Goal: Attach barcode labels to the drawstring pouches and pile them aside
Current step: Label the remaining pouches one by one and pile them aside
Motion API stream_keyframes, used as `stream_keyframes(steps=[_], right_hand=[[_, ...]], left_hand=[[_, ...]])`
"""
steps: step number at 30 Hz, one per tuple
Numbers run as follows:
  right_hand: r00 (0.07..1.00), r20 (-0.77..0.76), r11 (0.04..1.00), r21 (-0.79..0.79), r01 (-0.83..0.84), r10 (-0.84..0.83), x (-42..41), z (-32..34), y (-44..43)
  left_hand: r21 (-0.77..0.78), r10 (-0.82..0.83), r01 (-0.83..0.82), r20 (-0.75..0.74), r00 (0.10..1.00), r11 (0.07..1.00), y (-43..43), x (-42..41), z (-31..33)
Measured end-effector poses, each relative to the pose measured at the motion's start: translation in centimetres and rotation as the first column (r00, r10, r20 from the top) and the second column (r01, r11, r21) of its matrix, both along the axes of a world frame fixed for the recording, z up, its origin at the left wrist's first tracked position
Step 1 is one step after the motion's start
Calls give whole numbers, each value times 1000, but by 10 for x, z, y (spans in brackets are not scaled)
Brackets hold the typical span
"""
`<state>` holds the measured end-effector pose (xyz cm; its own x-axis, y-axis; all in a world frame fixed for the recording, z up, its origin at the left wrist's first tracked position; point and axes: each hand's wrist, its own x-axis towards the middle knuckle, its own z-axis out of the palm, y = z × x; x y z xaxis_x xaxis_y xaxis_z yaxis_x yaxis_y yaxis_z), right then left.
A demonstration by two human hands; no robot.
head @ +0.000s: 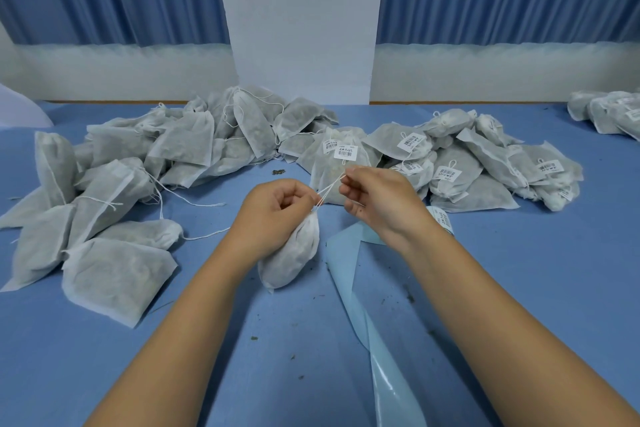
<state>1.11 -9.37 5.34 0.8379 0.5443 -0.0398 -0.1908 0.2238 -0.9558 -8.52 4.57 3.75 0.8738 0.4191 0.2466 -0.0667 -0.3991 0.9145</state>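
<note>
A white drawstring pouch point(294, 253) hangs at the table's centre, gathered at its neck. My left hand point(277, 208) grips that neck. My right hand point(374, 194) pinches the pouch's drawstring point(330, 189), pulled taut up and to the right. A heap of unlabelled pouches point(145, 163) spreads over the left side. Labelled pouches point(464, 163) with barcode stickers lie piled at the right; two more labelled ones point(341, 152) sit just behind my hands. The label roll point(441, 218) peeks out behind my right wrist.
A long strip of light-blue label backing point(367, 305) curls from the centre to the near edge. Dark crumbs dot the blue table point(519, 288). More labelled pouches point(609, 111) sit far right. A white wall and blue curtains stand behind the table.
</note>
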Motion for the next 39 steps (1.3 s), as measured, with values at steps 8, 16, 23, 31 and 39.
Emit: stream_keyframes(steps=[8,16,23,31,39], right_hand=[[995,-73,982,173,79,-67,4,-1,3],[995,-91,921,384,73,-41,6,7,-1],[980,195,979,205,-4,-37,-5,7,1],[682,726,991,-135,19,86,-30,-6,9],[609,776,968,-244,52,163,-31,-16,11]], left_hand=[[41,-32,32,13,999,999,-2,1,2],[-29,-131,128,-142,981,991,12,-5,0],[-166,47,-51,-30,998,985,16,0,0],[-457,223,-186,30,974,870,19,2,2],[-591,100,-9,121,988,806,19,1,7]])
